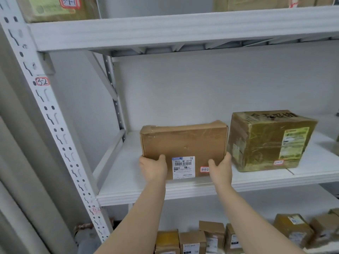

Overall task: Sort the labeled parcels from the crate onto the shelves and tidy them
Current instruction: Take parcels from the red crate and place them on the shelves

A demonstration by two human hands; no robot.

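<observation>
A flat brown cardboard parcel [183, 142] stands on edge on the middle white shelf [128, 186], its white shipping label and a small red-framed tag "3-1-2" facing me. My left hand [154, 167] grips its lower left corner, thumb on the front. At the lower right corner my right hand [221, 167] holds it the same way. Right beside it sits a taped, greenish-brown cube parcel [269, 140] with a label on its right face.
The perforated white upright [42, 99] at left carries a tag "3-2". Above, the upper shelf [165, 28] holds two parcels, one tagged "3-1-1" [55, 8]. Several small parcels [211, 237] stand on the shelf below.
</observation>
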